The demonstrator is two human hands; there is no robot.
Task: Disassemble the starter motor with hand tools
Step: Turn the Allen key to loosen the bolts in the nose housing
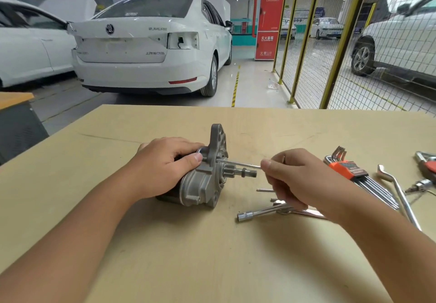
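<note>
- Starter motor [203,180]: grey cast housing, pinion shaft sticking right — left hand [162,163] grips its body.
- Right hand [295,180] pinches thin key [238,163] at housing; tip hidden.

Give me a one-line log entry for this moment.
left hand grips starter motor on table | right hand pinches hex key at motor housing | hex key set beside

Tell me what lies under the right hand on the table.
Under the right hand lie a socket wrench, a small hex key and a flat shiny tool on the table. The hand covers their far ends, so their full shapes stay hidden.
</note>
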